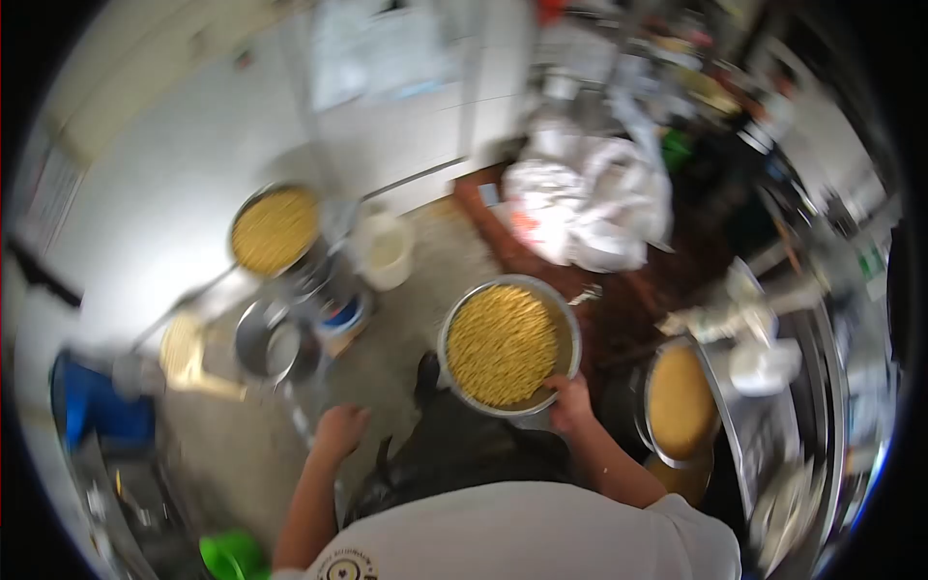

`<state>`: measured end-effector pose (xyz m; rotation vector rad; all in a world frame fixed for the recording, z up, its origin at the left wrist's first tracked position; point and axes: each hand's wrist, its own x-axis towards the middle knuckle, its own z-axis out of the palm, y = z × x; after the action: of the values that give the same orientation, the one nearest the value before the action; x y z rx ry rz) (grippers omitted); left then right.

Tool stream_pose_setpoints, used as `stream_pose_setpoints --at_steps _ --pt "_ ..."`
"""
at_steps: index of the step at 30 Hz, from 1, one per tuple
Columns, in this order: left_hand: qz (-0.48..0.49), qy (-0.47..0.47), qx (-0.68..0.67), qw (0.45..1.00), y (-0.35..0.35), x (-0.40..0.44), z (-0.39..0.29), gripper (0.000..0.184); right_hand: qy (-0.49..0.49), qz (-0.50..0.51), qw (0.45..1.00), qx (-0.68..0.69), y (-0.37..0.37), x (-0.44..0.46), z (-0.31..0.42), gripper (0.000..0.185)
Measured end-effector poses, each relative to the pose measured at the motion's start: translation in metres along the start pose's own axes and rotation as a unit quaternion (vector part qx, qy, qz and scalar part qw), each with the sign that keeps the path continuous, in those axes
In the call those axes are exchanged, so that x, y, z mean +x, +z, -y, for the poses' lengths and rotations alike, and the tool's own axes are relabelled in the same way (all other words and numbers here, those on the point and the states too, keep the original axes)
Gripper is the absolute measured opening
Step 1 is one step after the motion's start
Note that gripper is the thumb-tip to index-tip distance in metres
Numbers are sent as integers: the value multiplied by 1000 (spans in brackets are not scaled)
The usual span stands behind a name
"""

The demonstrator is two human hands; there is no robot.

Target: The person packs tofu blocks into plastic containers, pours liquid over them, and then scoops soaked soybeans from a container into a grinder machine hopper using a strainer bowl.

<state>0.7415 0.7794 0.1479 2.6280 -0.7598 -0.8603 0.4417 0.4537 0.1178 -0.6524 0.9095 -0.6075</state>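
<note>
My right hand [572, 403] grips the rim of a round metal bowl [570, 324], thumb over the edge. Small yellow pieces, like beans or grains [503, 343], fill most of the bowl, which is held out in front of my body. My left hand [342, 431] hangs apart from the bowl, over the floor to the left. Motion smears its fingers, so I cannot see whether they are curled round anything. Nearest to it are a metal pot [253, 343] and a blue-and-white tub [343, 314].
Another pot of yellow pieces [275, 232] stands at the left. Beside it is a whitish bucket [387, 253]. A pale plastic stool [184, 353] is farther left. White sacks [590, 198] lie on a reddish platform. At the right, a pot of tan contents [680, 401] stands by a metal counter [764, 425].
</note>
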Motion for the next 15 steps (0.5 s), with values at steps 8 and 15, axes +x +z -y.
stream_pose_setpoints --at_steps 8,15 --pt "-51 -26 -25 998 -106 109 42 41 66 86 993 -39 188 180 -38 59" --pt "-268 -43 -114 956 -241 232 20 48 -32 227 955 -190 380 281 -11 67"
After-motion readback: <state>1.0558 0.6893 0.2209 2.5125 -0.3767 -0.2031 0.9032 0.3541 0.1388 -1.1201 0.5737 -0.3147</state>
